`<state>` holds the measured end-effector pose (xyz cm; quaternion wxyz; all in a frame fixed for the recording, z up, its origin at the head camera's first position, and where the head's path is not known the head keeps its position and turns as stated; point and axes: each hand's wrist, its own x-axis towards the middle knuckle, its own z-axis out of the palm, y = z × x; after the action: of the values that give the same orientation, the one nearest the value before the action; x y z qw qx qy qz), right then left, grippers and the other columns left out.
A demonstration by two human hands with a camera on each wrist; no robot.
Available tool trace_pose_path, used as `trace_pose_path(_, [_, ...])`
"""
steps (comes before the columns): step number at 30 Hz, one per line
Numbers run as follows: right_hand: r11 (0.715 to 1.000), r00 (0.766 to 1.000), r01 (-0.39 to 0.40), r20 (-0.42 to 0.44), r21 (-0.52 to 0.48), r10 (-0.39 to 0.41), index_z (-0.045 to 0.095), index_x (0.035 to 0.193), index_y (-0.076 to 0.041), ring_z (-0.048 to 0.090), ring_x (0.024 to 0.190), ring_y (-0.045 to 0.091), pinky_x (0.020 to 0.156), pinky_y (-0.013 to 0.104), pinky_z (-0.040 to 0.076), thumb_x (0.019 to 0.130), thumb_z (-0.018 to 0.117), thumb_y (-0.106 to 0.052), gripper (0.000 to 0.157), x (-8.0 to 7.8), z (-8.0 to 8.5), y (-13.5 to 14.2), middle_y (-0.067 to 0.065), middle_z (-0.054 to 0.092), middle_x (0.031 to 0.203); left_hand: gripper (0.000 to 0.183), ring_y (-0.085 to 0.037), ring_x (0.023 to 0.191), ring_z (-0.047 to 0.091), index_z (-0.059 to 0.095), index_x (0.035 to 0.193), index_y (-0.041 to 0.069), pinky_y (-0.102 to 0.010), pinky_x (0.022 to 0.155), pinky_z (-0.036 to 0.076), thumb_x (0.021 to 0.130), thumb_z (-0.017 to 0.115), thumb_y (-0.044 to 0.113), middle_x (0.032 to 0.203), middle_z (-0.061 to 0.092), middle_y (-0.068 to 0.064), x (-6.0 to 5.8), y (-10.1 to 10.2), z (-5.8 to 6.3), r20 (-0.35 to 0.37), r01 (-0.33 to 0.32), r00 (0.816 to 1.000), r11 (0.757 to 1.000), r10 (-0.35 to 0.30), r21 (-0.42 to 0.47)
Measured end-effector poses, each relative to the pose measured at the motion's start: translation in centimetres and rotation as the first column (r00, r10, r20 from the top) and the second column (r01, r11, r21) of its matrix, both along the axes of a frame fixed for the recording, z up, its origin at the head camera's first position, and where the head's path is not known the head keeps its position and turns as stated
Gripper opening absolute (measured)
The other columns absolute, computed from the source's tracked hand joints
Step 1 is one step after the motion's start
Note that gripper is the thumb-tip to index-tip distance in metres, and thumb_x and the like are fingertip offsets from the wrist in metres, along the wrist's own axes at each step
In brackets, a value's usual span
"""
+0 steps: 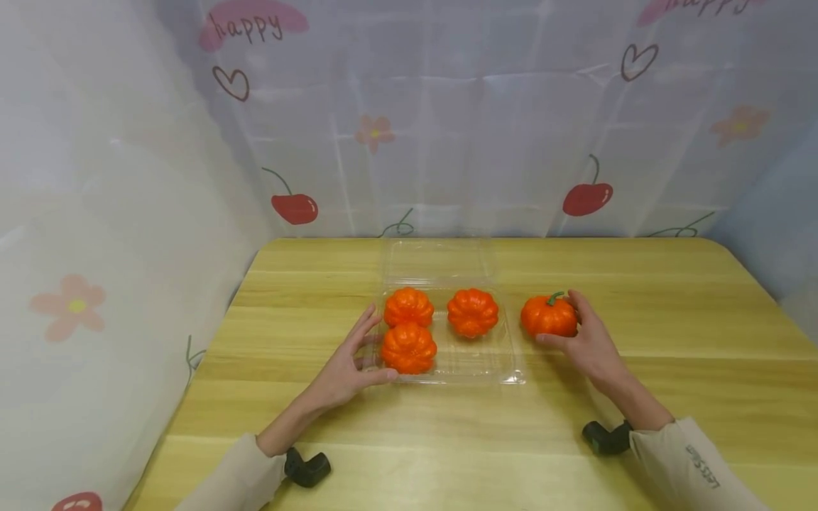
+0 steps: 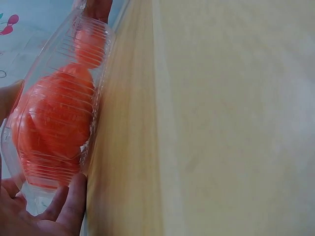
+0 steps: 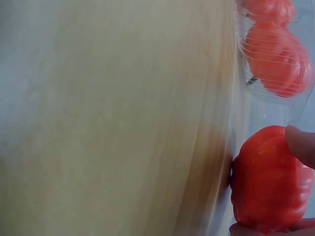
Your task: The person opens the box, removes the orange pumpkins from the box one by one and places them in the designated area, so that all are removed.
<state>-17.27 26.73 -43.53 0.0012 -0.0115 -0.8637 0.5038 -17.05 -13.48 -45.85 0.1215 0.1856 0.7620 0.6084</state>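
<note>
A clear plastic clamshell box lies on the table with its lid folded back. Inside are three glossy orange toy pumpkins: two at the left, back and front, and one at the back right. No stems show on top of them. My left hand touches the box's front left corner, its thumb and fingers spread. To the right of the box, my right hand holds a fourth pumpkin between thumb and fingers, green stem up. That pumpkin appears to touch the tabletop in the right wrist view.
The wood-grain table ends at a printed curtain behind the box. Another pale sheet hangs at the left. Dark wrist devices sit at both sleeve cuffs.
</note>
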Motion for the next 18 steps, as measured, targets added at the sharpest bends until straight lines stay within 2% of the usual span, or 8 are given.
trace_pose_path(4, [0.998,1.0,-0.011,0.01,0.061,0.01,0.021,0.15,0.008,0.038,0.126,0.049,0.105,0.063,0.032,0.082,0.079,-0.012,0.092,-0.05,-0.08,0.05,0.035,0.033,0.146,0.102,-0.025,0.137,0.036,0.016,0.16,0.024,-0.043,0.102,0.046,0.082,0.082,0.016,0.163,0.011,0.01,-0.06,-0.05,-0.09,0.004,0.001,1.0,1.0,-0.001,-0.009])
trace_pose_path(9, [0.997,1.0,-0.028,0.016,0.071,0.027,0.027,0.145,0.01,0.04,0.125,0.05,0.104,0.062,0.033,0.08,0.08,-0.007,0.085,-0.11,-0.41,0.2,0.035,0.037,0.141,0.103,-0.027,0.138,0.036,0.015,0.16,0.023,-0.043,0.102,0.045,0.082,0.082,0.017,0.163,0.009,0.008,-0.12,-0.11,-0.15,-0.004,0.004,1.0,1.0,-0.005,-0.017])
trace_pose_path(18, [0.999,0.999,-0.036,0.0,0.031,0.036,0.02,0.147,0.012,0.035,0.129,0.052,0.107,0.064,0.03,0.08,0.077,-0.001,0.088,-0.08,-0.81,0.25,0.039,0.032,0.142,0.103,-0.029,0.138,0.036,0.014,0.16,0.023,-0.043,0.102,0.046,0.083,0.082,0.017,0.164,0.011,0.004,-0.22,-0.15,-0.38,-0.019,0.006,1.0,1.0,-0.007,-0.024])
